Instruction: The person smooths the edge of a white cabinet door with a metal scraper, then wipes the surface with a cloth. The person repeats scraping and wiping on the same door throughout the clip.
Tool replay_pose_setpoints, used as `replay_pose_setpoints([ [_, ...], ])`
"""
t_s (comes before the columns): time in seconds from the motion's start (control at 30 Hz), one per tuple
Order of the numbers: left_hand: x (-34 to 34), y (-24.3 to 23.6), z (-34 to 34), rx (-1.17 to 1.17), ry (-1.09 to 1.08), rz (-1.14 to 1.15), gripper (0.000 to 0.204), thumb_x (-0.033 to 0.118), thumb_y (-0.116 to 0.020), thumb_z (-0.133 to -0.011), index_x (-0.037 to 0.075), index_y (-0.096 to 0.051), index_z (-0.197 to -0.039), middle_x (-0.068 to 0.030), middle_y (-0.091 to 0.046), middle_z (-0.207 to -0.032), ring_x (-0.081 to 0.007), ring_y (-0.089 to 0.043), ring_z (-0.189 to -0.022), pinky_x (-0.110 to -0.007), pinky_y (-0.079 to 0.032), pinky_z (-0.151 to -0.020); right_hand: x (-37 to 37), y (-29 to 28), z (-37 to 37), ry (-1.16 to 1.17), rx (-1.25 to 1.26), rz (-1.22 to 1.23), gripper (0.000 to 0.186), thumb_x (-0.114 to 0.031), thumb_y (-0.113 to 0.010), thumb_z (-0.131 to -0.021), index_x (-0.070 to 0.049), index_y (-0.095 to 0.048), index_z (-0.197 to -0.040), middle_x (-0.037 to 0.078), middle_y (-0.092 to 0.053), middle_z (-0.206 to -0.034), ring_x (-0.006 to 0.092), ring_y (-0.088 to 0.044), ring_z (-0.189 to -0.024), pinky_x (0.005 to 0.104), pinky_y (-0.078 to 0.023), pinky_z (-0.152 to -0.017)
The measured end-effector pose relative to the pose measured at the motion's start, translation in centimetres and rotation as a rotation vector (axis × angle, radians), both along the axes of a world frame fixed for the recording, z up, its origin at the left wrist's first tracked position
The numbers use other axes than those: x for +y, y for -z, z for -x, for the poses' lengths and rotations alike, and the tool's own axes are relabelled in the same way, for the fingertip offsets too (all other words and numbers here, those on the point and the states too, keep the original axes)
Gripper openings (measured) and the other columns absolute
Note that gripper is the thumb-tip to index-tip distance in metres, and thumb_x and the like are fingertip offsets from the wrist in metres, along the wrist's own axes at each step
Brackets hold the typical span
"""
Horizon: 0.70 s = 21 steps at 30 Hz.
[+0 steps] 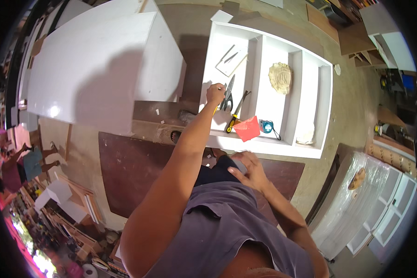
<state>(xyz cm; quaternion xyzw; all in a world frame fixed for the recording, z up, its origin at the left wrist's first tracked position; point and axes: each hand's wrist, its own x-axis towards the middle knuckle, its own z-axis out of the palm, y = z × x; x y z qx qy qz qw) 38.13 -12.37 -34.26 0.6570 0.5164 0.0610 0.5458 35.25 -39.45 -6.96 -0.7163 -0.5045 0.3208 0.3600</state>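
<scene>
My left hand [215, 94] reaches into the left compartment of a white cabinet frame [264, 144] lying on its back. Its fingers are closed, and what they hold is hidden; a bit of yellow shows just below. Right beside it lie black-handled scissors [229, 95]. A yellow-and-black screwdriver-like tool [235, 115] lies nearby, with a red piece [248, 129] and a teal tape measure [267, 126] to its right. At my waist, my right hand [251, 170] is closed around something greyish against my dark clothing, which I cannot make out.
A crumpled beige bundle [281, 78] rests in the middle compartment. To the left stands a large white panelled cabinet [92, 69]. A brown board [139, 176] lies on the floor beneath me. Plastic-wrapped furniture [352, 199] stands at right; another person [30, 164] is far left.
</scene>
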Motion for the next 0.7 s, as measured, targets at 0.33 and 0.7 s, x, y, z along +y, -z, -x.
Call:
replay_pose_setpoints([
  [0.33,-12.8,-23.5,3.4,-0.622,0.666,-0.408,0.051,0.028,-0.067,-0.09,0.004,-0.057,-0.134,-0.0213,-0.054,-0.137,-0.0374,-0.047,-0.133,-0.053,-0.035,-0.11,2.6,6.5,-1.6,1.055,1.594,-0.334,0.056,-0.049,-0.038,-0.105,-0.005,-0.043,-0.139,0.01,-0.052,-0.131,0.028,-0.052,-0.123,0.0426,-0.043,-0.104],
  [0.7,-10.9,-8.5,58.0,1.142,0.329,-0.133,0.048,0.025,-0.056,-0.096,0.008,-0.05,-0.14,-0.0126,-0.055,-0.139,-0.0297,-0.056,-0.124,-0.042,-0.048,-0.099,3.7,25.4,-30.8,1.247,0.918,-0.256,0.042,-0.035,-0.054,-0.098,-0.006,-0.055,-0.129,0.012,-0.058,-0.123,0.0221,-0.056,-0.113,0.0397,-0.047,-0.094],
])
